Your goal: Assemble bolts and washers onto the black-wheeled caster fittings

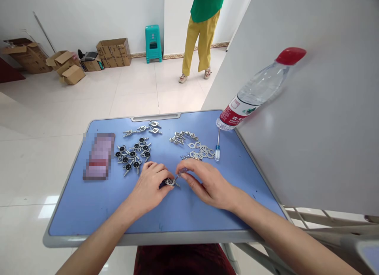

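Note:
My left hand is closed on a small metal fitting, holding it low over the front middle of the table. Between the fingertips of my right hand is a short screwdriver with a clear purplish handle; its shaft points down-left at the fitting. Whether the tip touches a screw is too small to tell. Just beyond my right hand lie small loose screws, flat metal plates and several curved metal pieces. Fittings with round black centres are grouped beyond my left hand.
More metal fittings lie near the far edge of the blue table. A blurred purple rectangular item is at left. On the right stand a water bottle and a blue-handled screwdriver. A person stands beyond, near a stool.

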A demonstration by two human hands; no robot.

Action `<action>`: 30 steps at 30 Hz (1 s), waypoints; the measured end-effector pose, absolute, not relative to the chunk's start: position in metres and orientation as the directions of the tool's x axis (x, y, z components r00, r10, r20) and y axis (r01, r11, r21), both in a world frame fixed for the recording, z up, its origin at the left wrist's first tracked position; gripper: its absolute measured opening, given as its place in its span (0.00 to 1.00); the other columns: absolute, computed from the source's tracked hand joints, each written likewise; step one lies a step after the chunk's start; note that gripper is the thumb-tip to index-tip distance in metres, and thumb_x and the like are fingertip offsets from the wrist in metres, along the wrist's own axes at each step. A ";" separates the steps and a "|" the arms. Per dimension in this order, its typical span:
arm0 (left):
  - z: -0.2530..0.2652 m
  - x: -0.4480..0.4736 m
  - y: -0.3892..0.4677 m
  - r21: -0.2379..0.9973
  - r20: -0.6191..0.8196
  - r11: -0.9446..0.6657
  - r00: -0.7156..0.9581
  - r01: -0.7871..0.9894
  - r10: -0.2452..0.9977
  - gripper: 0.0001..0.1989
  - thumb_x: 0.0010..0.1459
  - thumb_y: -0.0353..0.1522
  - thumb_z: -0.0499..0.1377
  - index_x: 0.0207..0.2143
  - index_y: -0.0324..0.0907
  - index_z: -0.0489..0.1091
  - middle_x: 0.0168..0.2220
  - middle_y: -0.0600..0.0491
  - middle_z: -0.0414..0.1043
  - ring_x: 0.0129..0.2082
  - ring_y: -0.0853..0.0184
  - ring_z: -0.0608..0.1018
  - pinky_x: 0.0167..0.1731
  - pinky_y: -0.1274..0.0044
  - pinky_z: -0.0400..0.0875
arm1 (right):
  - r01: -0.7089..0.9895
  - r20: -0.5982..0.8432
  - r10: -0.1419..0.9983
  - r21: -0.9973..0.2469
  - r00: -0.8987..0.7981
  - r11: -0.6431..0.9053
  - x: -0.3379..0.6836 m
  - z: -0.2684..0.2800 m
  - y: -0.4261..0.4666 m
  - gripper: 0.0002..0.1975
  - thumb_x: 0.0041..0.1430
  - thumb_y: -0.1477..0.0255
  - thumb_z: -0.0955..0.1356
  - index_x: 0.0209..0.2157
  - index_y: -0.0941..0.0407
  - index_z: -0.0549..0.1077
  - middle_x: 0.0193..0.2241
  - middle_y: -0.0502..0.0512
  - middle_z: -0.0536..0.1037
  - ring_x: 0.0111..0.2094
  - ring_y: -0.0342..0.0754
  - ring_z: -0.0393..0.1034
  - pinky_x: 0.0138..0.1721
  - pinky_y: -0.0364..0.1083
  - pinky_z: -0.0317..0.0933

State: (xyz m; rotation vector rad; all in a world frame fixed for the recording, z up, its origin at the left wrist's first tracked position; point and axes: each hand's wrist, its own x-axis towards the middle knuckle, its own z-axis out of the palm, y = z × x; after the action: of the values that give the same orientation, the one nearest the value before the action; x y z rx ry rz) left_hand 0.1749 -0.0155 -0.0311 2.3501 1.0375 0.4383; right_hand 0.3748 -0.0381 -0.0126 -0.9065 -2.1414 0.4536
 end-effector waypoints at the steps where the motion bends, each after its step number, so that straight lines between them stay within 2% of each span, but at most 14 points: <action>1: -0.031 0.175 -0.016 0.582 0.081 -0.568 0.654 0.581 0.752 0.07 0.55 0.26 0.64 0.35 0.44 0.70 0.33 0.58 0.70 0.36 0.66 0.71 0.47 0.68 0.58 | 0.472 0.526 0.706 -0.525 -0.475 0.708 0.374 -0.013 -0.038 0.07 0.68 0.77 0.58 0.43 0.55 0.64 0.32 0.55 0.75 0.30 0.46 0.69 0.31 0.44 0.65; 4: -0.032 0.175 -0.017 0.572 0.089 -0.585 0.666 0.575 0.741 0.06 0.56 0.26 0.63 0.35 0.43 0.70 0.33 0.57 0.70 0.36 0.66 0.70 0.47 0.68 0.59 | 0.526 0.591 0.669 -0.429 -0.451 0.734 0.370 -0.015 -0.037 0.06 0.69 0.75 0.59 0.41 0.56 0.65 0.28 0.53 0.75 0.27 0.44 0.67 0.29 0.43 0.62; 7: -0.033 0.175 -0.017 0.552 0.109 -0.608 0.674 0.571 0.731 0.03 0.58 0.27 0.60 0.32 0.42 0.68 0.31 0.57 0.68 0.35 0.66 0.70 0.46 0.68 0.59 | 0.533 0.626 0.665 -0.428 -0.408 0.730 0.362 -0.017 -0.039 0.05 0.68 0.73 0.61 0.39 0.56 0.67 0.27 0.51 0.76 0.26 0.43 0.67 0.28 0.42 0.62; 12: -0.035 0.176 -0.018 0.521 0.122 -0.630 0.680 0.576 0.723 0.10 0.60 0.26 0.55 0.25 0.41 0.64 0.26 0.57 0.65 0.30 0.67 0.68 0.44 0.69 0.60 | 0.439 0.668 0.579 -0.394 -0.466 0.808 0.352 -0.024 -0.042 0.10 0.68 0.78 0.58 0.42 0.56 0.69 0.28 0.51 0.77 0.27 0.43 0.68 0.29 0.42 0.63; 16: -0.035 0.176 -0.018 0.554 0.131 -0.612 0.667 0.565 0.734 0.03 0.58 0.27 0.59 0.33 0.43 0.68 0.35 0.55 0.72 0.37 0.64 0.72 0.47 0.67 0.59 | 0.451 0.631 0.652 -0.479 -0.419 0.753 0.358 -0.023 -0.037 0.13 0.68 0.77 0.58 0.51 0.57 0.67 0.31 0.53 0.76 0.30 0.45 0.68 0.31 0.44 0.65; 19: -0.033 0.176 -0.018 0.578 0.106 -0.589 0.664 0.565 0.740 0.06 0.56 0.26 0.61 0.35 0.44 0.68 0.39 0.55 0.74 0.41 0.62 0.73 0.48 0.66 0.59 | 0.420 0.528 0.691 -0.551 -0.493 0.721 0.364 -0.015 -0.034 0.18 0.68 0.78 0.56 0.57 0.60 0.61 0.35 0.58 0.76 0.33 0.47 0.69 0.34 0.47 0.67; 21: -0.032 0.176 -0.018 0.581 0.095 -0.581 0.662 0.570 0.744 0.06 0.56 0.26 0.62 0.34 0.44 0.68 0.38 0.56 0.74 0.41 0.62 0.73 0.48 0.67 0.59 | 0.424 0.505 0.686 -0.544 -0.524 0.724 0.367 -0.011 -0.034 0.20 0.68 0.79 0.55 0.59 0.59 0.61 0.37 0.59 0.76 0.34 0.47 0.69 0.34 0.48 0.66; 24: -0.032 0.175 -0.018 0.576 0.098 -0.584 0.661 0.572 0.744 0.06 0.56 0.26 0.62 0.33 0.44 0.68 0.35 0.57 0.73 0.39 0.63 0.73 0.47 0.67 0.59 | 0.429 0.566 0.679 -0.527 -0.467 0.734 0.367 -0.011 -0.034 0.17 0.68 0.78 0.57 0.56 0.56 0.64 0.36 0.55 0.78 0.33 0.46 0.69 0.34 0.46 0.66; 28: -0.033 0.176 -0.018 0.555 0.100 -0.593 0.661 0.583 0.744 0.05 0.57 0.27 0.61 0.31 0.43 0.68 0.32 0.57 0.71 0.36 0.65 0.72 0.46 0.67 0.60 | 0.493 0.619 0.704 -0.517 -0.349 0.700 0.364 -0.015 -0.034 0.07 0.68 0.70 0.63 0.43 0.55 0.71 0.28 0.51 0.78 0.26 0.43 0.68 0.30 0.42 0.65; 30: -0.033 0.176 -0.018 0.552 0.102 -0.595 0.661 0.584 0.743 0.04 0.58 0.27 0.60 0.31 0.43 0.67 0.32 0.57 0.70 0.35 0.66 0.72 0.46 0.67 0.60 | 0.510 0.617 0.701 -0.499 -0.358 0.700 0.363 -0.015 -0.034 0.08 0.68 0.69 0.63 0.41 0.56 0.71 0.27 0.52 0.77 0.26 0.44 0.69 0.30 0.42 0.65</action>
State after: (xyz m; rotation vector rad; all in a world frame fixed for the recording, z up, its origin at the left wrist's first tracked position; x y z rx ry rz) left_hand 0.1763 -0.0180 -0.0328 2.3981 1.0325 0.4456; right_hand 0.3632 -0.0343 -0.0151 -0.9257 -2.0386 0.2774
